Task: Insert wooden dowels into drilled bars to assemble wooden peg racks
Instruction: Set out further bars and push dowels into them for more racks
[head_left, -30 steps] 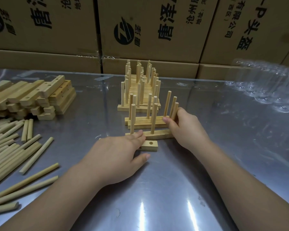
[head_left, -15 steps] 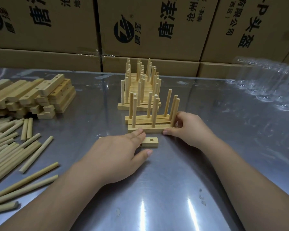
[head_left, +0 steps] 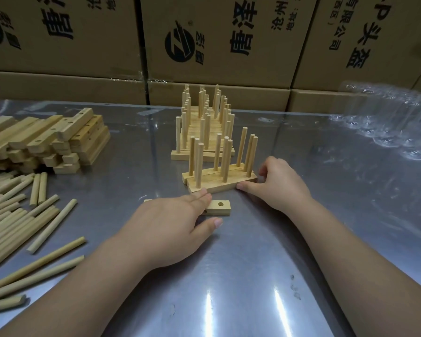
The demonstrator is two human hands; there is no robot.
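Loose dowels (head_left: 15,220) and stacked bars (head_left: 46,139) lie at the left of the desk (head_left: 253,276). The left hand (head_left: 170,229) rests flat, fingers straight, on a drilled bar (head_left: 219,207). Just beyond it, the right hand (head_left: 275,186) pinches the end of a peg rack (head_left: 219,184).

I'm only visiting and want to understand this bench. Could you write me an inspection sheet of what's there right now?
Surface: shiny metal table, reflecting light.
Job's things: nearest rack, pegs upright, set against the racks behind it; finished racks in a row further back; one drilled bar lying flat; stack of drilled bars and loose dowels at the left.
Clutter: clear plastic wrap at the right.
Hands: left hand rests flat on the drilled bar; right hand holds the nearest rack's end.
Cables: nothing seen.
Surroundings: printed cardboard boxes behind the table.
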